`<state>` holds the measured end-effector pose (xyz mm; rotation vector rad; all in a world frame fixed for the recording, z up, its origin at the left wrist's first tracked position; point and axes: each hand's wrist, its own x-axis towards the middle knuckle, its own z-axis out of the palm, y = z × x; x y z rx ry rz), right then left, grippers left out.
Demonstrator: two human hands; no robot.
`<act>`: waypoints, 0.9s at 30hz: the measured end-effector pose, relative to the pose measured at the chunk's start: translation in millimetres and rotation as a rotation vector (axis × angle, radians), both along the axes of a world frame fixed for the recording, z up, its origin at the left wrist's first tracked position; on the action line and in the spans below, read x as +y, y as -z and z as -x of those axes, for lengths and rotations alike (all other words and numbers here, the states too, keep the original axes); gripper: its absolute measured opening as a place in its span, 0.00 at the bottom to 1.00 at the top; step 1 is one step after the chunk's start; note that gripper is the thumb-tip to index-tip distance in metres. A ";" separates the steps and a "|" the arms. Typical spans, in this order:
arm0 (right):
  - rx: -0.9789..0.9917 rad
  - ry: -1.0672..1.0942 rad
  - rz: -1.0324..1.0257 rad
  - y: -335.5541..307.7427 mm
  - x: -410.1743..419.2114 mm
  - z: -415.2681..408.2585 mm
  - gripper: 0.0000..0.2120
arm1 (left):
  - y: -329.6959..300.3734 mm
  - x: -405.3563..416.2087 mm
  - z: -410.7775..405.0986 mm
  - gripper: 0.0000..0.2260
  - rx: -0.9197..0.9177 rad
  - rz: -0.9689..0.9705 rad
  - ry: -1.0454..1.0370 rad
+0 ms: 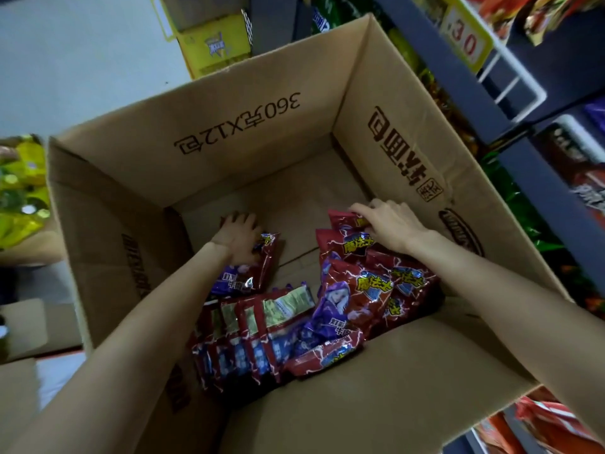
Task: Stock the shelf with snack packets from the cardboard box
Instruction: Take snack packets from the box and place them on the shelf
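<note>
Reaching into the cardboard box (262, 132) with both arms; box fills most of the view, flaps up, and a good part of the floor shows bare on the far side. My read: box is well past half empty, though I can't see how full it started.

Shelf (523, 152) runs along the right edge, just beside the box. It's mostly cropped. Other products sit on it and a price tag (463, 40) hangs at the front, but I can't tell whether any of these packets are up there yet, so done-count is unknown.

Remaining stock, all in the near half of the box:
- row of red snack packets (262, 339) standing on edge at near-centre, backs facing up
- looser heap of packets (366, 290) at right, faces up, overlapping
- single packet (258, 267) at left-centre, lying flat

Right hand (389, 224) rests on top of the right heap, fingers curled over the top packet's far edge; looks like a grip forming, packet not lifted yet.

Left hand (237, 237) lies on the upper end of the left packet, fingers spread fairly straight, pressing down, not pinching it.

Left to do: a dozen-plus packets, rough guess. Nothing is in transit to the shelf.
</note>
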<state>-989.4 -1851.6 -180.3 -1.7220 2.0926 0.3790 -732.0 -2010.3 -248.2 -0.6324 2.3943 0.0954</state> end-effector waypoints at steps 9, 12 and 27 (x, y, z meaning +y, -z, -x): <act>-0.052 0.074 0.119 -25.4 5.6 -6.5 0.17 | -55.5 0.3 7.0 0.22 -0.012 -0.061 0.070; -0.170 0.147 0.249 -53.2 14.2 -4.3 0.14 | -87.9 4.8 11.2 0.23 0.038 -0.002 0.103; -0.810 0.717 1.124 -222.1 116.7 6.0 0.08 | -271.4 63.8 45.8 0.15 1.258 0.295 0.160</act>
